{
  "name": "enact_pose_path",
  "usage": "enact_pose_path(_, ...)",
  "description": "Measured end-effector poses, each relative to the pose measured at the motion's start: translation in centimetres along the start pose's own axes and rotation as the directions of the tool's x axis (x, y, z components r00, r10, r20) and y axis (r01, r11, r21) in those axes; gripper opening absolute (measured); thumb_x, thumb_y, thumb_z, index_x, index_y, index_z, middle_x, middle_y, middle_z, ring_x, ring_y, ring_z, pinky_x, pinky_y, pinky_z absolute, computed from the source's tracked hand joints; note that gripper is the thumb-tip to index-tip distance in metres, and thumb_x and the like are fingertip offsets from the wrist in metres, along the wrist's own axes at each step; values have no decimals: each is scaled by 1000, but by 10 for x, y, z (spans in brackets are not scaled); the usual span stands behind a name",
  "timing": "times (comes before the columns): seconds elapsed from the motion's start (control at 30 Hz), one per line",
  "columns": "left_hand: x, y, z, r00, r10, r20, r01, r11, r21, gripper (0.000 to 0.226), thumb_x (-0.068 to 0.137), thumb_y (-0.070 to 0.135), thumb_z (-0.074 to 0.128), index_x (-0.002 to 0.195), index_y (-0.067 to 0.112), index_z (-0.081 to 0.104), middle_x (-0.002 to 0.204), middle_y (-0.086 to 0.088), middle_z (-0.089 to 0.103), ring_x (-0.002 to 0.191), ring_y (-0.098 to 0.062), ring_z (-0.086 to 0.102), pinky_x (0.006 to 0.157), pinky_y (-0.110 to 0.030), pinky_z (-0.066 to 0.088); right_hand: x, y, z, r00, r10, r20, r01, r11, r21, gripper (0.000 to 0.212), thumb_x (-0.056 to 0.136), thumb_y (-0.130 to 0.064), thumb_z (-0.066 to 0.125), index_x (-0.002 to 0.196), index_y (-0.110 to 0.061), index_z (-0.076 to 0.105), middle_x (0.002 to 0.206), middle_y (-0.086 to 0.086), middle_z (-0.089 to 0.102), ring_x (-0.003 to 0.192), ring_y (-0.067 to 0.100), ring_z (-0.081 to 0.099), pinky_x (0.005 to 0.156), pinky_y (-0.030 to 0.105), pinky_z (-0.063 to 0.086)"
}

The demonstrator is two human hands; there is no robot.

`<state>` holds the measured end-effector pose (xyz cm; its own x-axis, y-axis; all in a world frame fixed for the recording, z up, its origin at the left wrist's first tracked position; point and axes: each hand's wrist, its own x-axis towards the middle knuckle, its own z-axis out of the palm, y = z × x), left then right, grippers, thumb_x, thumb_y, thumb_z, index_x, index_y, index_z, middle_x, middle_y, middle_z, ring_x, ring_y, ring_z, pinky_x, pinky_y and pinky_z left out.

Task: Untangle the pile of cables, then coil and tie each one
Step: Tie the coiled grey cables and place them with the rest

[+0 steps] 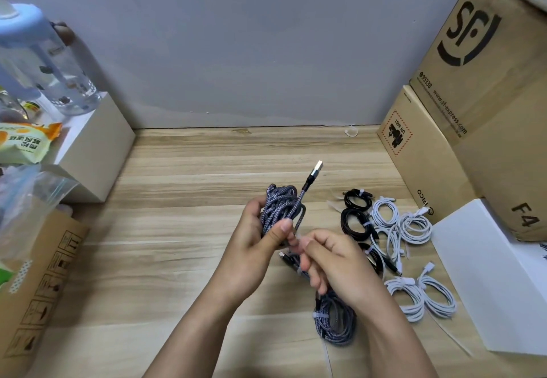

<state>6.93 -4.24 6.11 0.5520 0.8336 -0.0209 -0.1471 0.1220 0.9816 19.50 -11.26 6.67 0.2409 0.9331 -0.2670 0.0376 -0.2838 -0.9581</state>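
Note:
My left hand [256,247] grips a coiled grey braided cable [279,207] above the wooden table [177,229]; its USB plug [314,173] sticks up and away. My right hand [334,265] pinches a thin pale tie at the coil's lower end, next to my left thumb. Under my right wrist lies another grey braided coil [336,318] with a white tie around it. To the right lie tied black coils [356,218] and tied white coils [414,225], with two more white coils [423,297] nearer to me.
Stacked cardboard boxes [473,96] stand at the right, with a white box [497,274] in front of them. On the left are a white box [94,147] bearing a water bottle [50,61] and snack packets, a plastic bag [32,200] and a cardboard box [38,289].

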Motion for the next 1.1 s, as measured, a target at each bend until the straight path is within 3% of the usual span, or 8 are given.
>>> enact_pose_path(0.13, -2, -3, 2, 999, 34, 33, -38, 990, 133, 31, 87, 20, 60, 113, 19, 44, 78, 14, 66, 74, -3, 58, 73, -17, 46, 4, 8, 6, 996, -1, -85, -13, 986, -166, 43, 93, -9, 51, 60, -34, 64, 46, -10, 52, 39, 1, 42, 48, 19, 31)
enact_pose_path(0.3, -4, -2, 2, 998, 46, 47, -55, 975, 214, 33, 83, 22, 53, 114, 22, 44, 82, 18, 65, 78, -1, 59, 77, -21, 47, 5, 6, 10, 908, -88, -409, -85, 919, -385, 42, 77, -47, 65, 54, -14, 53, 40, -8, 42, 47, 13, 33, 50, 31, 30)
enact_pose_path(0.5, -6, -1, 6, 997, 53, 51, -66, 947, 313, 45, 83, 40, 56, 121, 22, 41, 93, 22, 63, 90, -9, 62, 88, -48, 50, 7, 1, 15, 786, -262, -560, -93, 846, -526, 53, 66, -23, 75, 42, -18, 28, 39, 0, 21, 51, 25, 26, 47, 31, 25)
enact_pose_path(0.67, -7, 2, 5, 997, 23, 79, -45, 955, 293, 47, 77, 47, 54, 118, 27, 43, 99, 18, 65, 93, -11, 63, 89, -45, 50, 6, -2, 14, 759, -473, -447, 127, 782, -610, 38, 63, -35, 54, 47, -22, 22, 40, -5, 17, 50, 23, 26, 44, 35, 24)
enact_pose_path(0.8, -6, 5, 1, 996, 16, 88, -36, 972, 232, 37, 82, 33, 58, 116, 25, 44, 93, 20, 64, 82, -5, 60, 79, -28, 50, 6, 1, 6, 872, -392, -293, 240, 864, -442, 37, 74, -50, 46, 60, -16, 44, 43, -6, 35, 47, 15, 30, 46, 38, 32)
enact_pose_path(0.9, -5, 7, 0, 995, 11, 98, -25, 990, 140, 35, 83, 21, 55, 116, 20, 45, 92, 13, 64, 80, -2, 59, 73, -19, 48, 1, -1, 4, 904, -379, -197, 302, 893, -334, 30, 81, -52, 44, 68, -28, 57, 51, -12, 52, 49, 5, 45, 52, 36, 41)
enact_pose_path(1.0, -5, 9, -2, 988, 3, 153, -17, 996, 88, 37, 83, 16, 55, 118, 19, 44, 91, 14, 64, 79, -3, 59, 74, -20, 48, -1, -2, 2, 913, -382, -142, 317, 886, -338, 26, 84, -49, 42, 74, -31, 57, 65, -12, 63, 62, 10, 59, 61, 40, 49)
enact_pose_path(1.1, -6, 10, -5, 984, -2, 180, -5, 999, 39, 39, 82, 13, 56, 119, 18, 44, 88, 11, 64, 75, -7, 58, 71, -20, 48, -2, -1, -6, 910, -400, -113, 332, 863, -382, 34, 86, -50, 42, 71, -22, 54, 62, 0, 58, 59, 14, 54, 59, 41, 46)
